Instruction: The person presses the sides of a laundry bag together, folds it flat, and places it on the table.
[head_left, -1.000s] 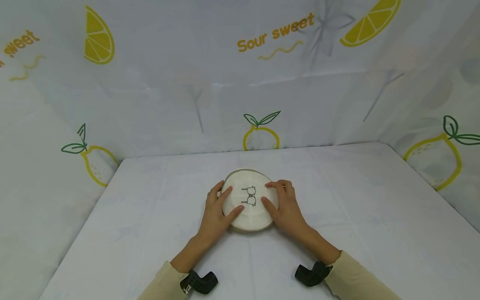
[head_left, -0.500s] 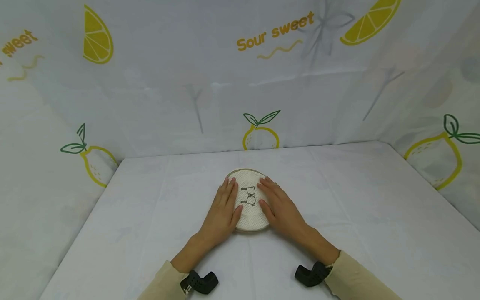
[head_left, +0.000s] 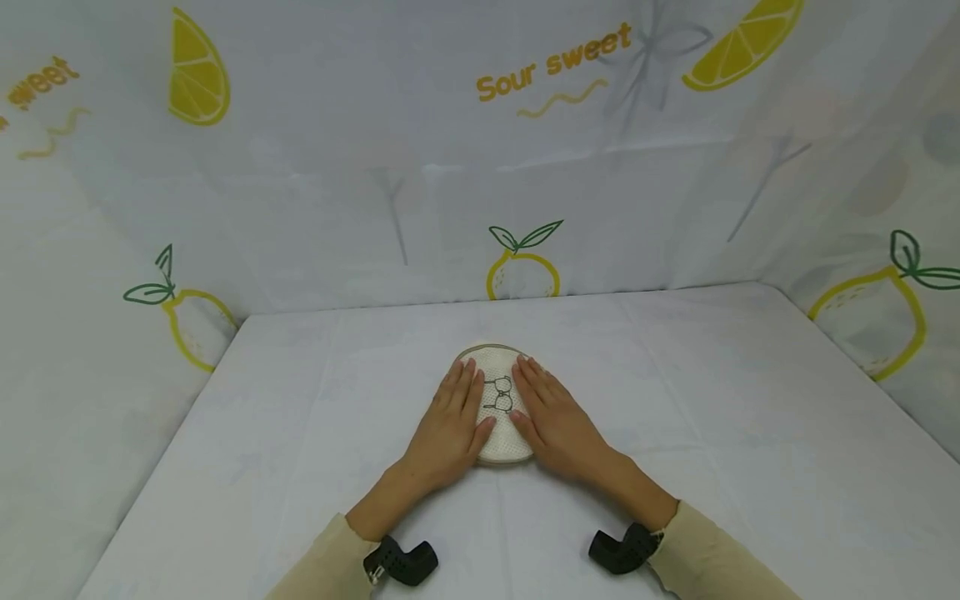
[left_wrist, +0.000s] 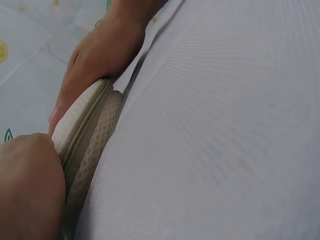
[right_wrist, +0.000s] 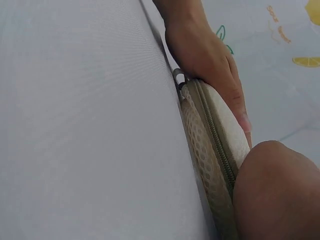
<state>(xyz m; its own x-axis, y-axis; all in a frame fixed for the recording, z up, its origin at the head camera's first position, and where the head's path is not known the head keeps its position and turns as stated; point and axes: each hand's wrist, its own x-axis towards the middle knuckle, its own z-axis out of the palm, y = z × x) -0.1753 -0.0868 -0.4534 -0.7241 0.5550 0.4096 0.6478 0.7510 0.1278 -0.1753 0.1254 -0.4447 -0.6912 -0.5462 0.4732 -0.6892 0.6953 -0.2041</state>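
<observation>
A round, cream mesh bag (head_left: 501, 435) with a zip around its edge lies flat on the table in the head view. A dark outline drawing like a pair of spectacles is on its top. My left hand (head_left: 448, 429) rests over its left side, fingers straight and together. On the right side lies my right hand (head_left: 561, 421), also flat with straight fingers. Both wrist views show the bag's closed-looking zip (left_wrist: 80, 135) and the honeycomb mesh (right_wrist: 197, 140) of its lower side. The bag's left and right edges are hidden beneath the hands in the head view.
The table (head_left: 720, 433) has a white cloth. Behind it and at both sides hang white curtains (head_left: 315, 208) printed with lemons and lettering. A black wrist camera mount (head_left: 408, 565) is on the left wrist, and another mount (head_left: 621, 550) on the right.
Both hands have gone from holding the bag's sides with spread fingers to lying flat on top, fingers together. They have moved inward and cover more of the bag.
</observation>
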